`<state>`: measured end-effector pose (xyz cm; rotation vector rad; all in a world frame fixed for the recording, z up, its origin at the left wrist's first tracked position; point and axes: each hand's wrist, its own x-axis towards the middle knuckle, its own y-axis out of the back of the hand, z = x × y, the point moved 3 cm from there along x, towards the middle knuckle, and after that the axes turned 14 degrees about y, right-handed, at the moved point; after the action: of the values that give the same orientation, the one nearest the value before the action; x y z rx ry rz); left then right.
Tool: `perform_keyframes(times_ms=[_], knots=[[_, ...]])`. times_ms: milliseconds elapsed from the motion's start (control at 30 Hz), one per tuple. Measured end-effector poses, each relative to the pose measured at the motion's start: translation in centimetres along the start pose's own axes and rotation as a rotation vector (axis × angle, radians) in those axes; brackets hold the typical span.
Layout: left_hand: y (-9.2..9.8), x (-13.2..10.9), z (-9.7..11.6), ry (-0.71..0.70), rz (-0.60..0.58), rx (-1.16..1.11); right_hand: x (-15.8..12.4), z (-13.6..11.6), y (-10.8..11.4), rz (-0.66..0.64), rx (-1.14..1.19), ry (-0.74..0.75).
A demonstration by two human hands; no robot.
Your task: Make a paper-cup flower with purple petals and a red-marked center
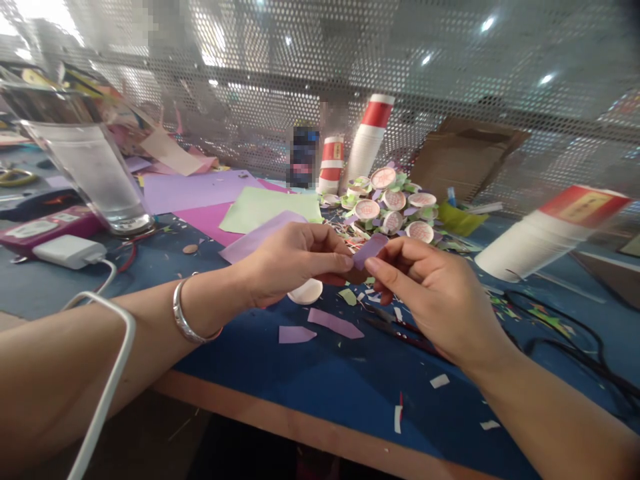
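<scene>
A small strip of purple paper (370, 251) is stretched between my two hands above the blue tabletop. My left hand (295, 260) pinches its left end between thumb and fingertips. At the other end, my right hand (425, 280) grips it with the thumb on top. Below them lie two cut purple paper pieces (336, 323), each with a pointed end. Scissors with dark handles (400, 330) rest partly under my right hand. A round white disc (306, 292) sits just below my left hand.
Behind my hands is a pile of paper-trimmed round discs (393, 200). Stacked paper cups (545, 233) lean at right, with more cup stacks (370, 133) behind. Coloured sheets (270, 210), a glass of water (100, 173) and a power strip (50, 230) are left. A white cable (107, 393) crosses my left forearm.
</scene>
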<state>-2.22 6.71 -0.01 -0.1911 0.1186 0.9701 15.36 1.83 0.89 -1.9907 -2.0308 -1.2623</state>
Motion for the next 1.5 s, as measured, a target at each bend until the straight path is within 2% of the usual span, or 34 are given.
perform_keyframes(times_ms=[300, 467, 667, 733, 800, 933, 1100, 1167, 1300, 1500], knots=[[0.0, -0.1, 0.2, 0.004, 0.024, -0.062, 0.0, -0.1, 0.0, -0.004, 0.037, -0.004], [-0.1, -0.4, 0.6, 0.044, -0.039, -0.105, 0.1, 0.0, 0.2, 0.014, 0.056, -0.022], [0.6, -0.2, 0.9, -0.029, 0.086, -0.149, 0.0, 0.6, 0.4, 0.043, 0.105, -0.058], [0.5, -0.1, 0.7, 0.01, 0.052, -0.133, -0.1, 0.7, 0.5, 0.047, 0.12, -0.065], [0.2, 0.0, 0.4, 0.092, -0.039, -0.139, -0.2, 0.8, 0.5, 0.054, 0.125, -0.064], [-0.2, -0.1, 0.0, 0.223, -0.16, -0.243, -0.2, 0.9, 0.6, 0.059, 0.132, -0.051], [-0.3, 0.0, 0.0, 0.249, -0.259, -0.317, -0.3, 0.9, 0.7, 0.073, 0.115, -0.045], [-0.1, 0.1, 0.0, 0.232, -0.228, -0.29, -0.3, 0.8, 0.8, 0.08, 0.12, -0.045], [0.5, 0.3, 0.0, 0.133, -0.075, -0.16, -0.2, 0.7, 1.0, 0.097, 0.137, -0.043], [1.1, 0.0, 0.6, 0.034, 0.074, -0.045, 0.0, 0.8, 1.3, 0.096, 0.122, -0.037]])
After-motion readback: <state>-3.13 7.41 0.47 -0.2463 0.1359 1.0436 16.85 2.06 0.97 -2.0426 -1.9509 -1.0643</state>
